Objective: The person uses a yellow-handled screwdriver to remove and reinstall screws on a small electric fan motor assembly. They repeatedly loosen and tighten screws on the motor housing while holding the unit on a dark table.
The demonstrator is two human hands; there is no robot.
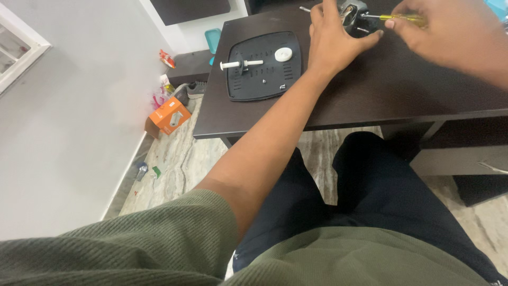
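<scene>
- The left hand (332, 38), near the top centre of the frame, rests on the dark brown wooden desk (370, 90) with its fingers curled around a small grey metal part (353, 15), steadying it at the desk's far edge.
- The right hand (439, 32), in the upper right, pinches a screwdriver with a yellow translucent handle (405, 19) between thumb and fingertips; its thin metal shaft points left, with the tip at the grey part.
- The part sits between the two hands and is largely covered by the left fingers, so its exact shape cannot be told.
- Left of the hands, well apart from them, a black square plastic panel with rows of slots (264, 66) lies flat on the desk.
- On that panel lie a white plastic rod with a dark collar (241, 64) and a round white plastic cap (283, 53), just beside each other.
- On the marble-patterned floor (174, 159), at the left of the frame, an orange cardboard box (170, 116) stands near the white wall (63, 132).
- The person's dark trousers (338, 196) and green ribbed shirt (132, 249) fill the lower part of the frame.
</scene>
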